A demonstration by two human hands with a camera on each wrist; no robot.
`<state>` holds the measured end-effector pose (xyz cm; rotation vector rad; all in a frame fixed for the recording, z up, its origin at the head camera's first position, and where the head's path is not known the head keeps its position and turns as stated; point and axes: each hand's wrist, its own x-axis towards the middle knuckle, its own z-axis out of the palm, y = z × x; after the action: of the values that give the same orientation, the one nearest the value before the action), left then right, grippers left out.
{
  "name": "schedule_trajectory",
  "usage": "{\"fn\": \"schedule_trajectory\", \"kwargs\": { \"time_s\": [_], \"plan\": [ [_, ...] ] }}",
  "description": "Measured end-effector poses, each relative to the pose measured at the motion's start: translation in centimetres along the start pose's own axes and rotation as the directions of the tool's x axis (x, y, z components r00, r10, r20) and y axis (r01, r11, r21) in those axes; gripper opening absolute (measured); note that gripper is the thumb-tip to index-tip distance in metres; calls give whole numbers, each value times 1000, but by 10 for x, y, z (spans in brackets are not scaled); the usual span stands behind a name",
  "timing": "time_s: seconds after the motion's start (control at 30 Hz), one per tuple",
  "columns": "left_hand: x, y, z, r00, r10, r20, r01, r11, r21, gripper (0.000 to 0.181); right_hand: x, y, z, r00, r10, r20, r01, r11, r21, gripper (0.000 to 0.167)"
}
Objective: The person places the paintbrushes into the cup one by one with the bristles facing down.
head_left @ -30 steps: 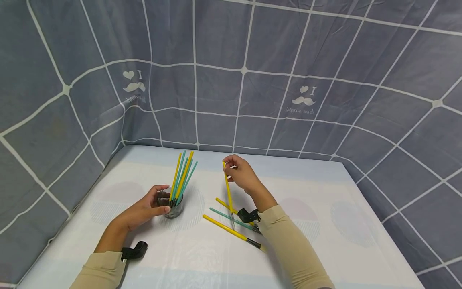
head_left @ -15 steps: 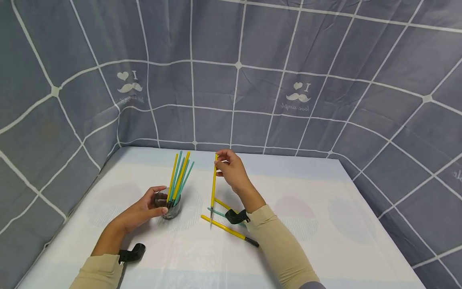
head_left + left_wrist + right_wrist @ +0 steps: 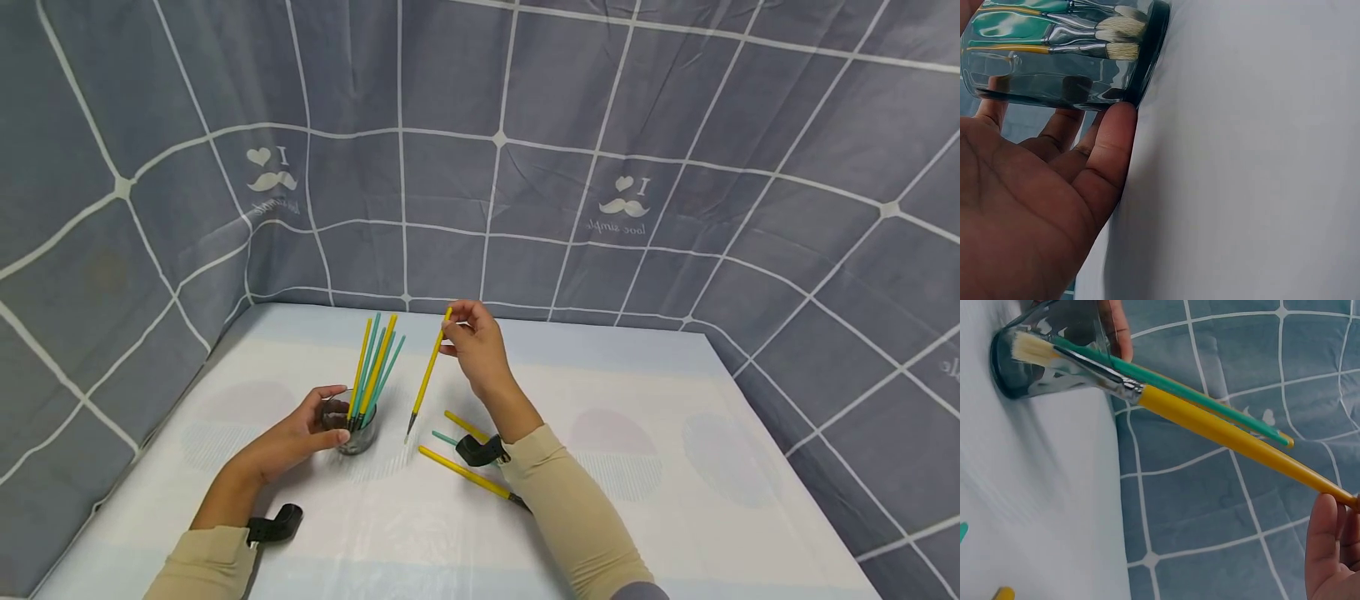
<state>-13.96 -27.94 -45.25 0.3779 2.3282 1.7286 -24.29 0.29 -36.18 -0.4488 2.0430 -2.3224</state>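
Note:
My left hand (image 3: 288, 437) grips a clear glass (image 3: 360, 442) standing on the table, thumb and fingers on its sides. Several yellow and teal paintbrushes (image 3: 372, 371) stand in it, bristles down, as the left wrist view shows through the glass wall (image 3: 1035, 81). My right hand (image 3: 480, 350) pinches a yellow paintbrush (image 3: 429, 367) near the end of its handle. This brush slants down toward the glass, its pale bristles to the right of it and apart from it in the head view. In the right wrist view, the held paintbrush (image 3: 1229, 439) overlaps the glass.
Two yellow paintbrushes, one nearer me (image 3: 465, 473) and one farther (image 3: 465, 425), lie on the table (image 3: 360, 533) with a teal paintbrush (image 3: 444, 437) between them. My right forearm partly hides them. A grey checked curtain (image 3: 562, 192) surrounds the table's back and sides.
My right hand has moved left and slightly up with the yellow paintbrush, whose bristle end has swung left toward the glass. The left hand stays on the glass.

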Motion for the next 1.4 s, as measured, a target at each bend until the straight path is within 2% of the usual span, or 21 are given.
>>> {"fn": "schedule_trajectory", "kwargs": {
  "time_s": [0.4, 0.67, 0.8, 0.97, 1.17, 1.33, 1.4],
  "plan": [
    [1, 4, 1, 1000, -9, 0, 9, 1000, 0, 74, 1, -5, 20, 997, -65, -51, 71, 990, 121, 20],
    [1, 3, 1, 1000, -2, 7, 2, 1000, 3, 73, -4, -1, 26, 993, -65, -97, 79, 986, 148, 22],
    [1, 3, 1, 1000, 7, 8, -7, 1000, 1, 73, -5, -3, 27, 989, -95, -111, 112, 981, 161, 23],
    [1, 3, 1, 1000, 8, 6, -8, 1000, 0, 73, -8, 0, 31, 990, -111, -92, 124, 981, 151, 21],
    [0, 5, 1, 1000, 6, 7, -6, 1000, 5, 74, -17, 16, 39, 993, -105, -60, 111, 988, 108, 18],
    [-1, 4, 0, 1000, -19, 2, 19, 1000, 17, 74, -21, 24, 44, 992, -129, -3, 129, 990, 63, 20],
    [-1, 4, 0, 1000, -30, 2, 30, 999, 24, 75, -26, 17, 46, 993, -117, 18, 117, 992, 44, 21]
  ]
}}
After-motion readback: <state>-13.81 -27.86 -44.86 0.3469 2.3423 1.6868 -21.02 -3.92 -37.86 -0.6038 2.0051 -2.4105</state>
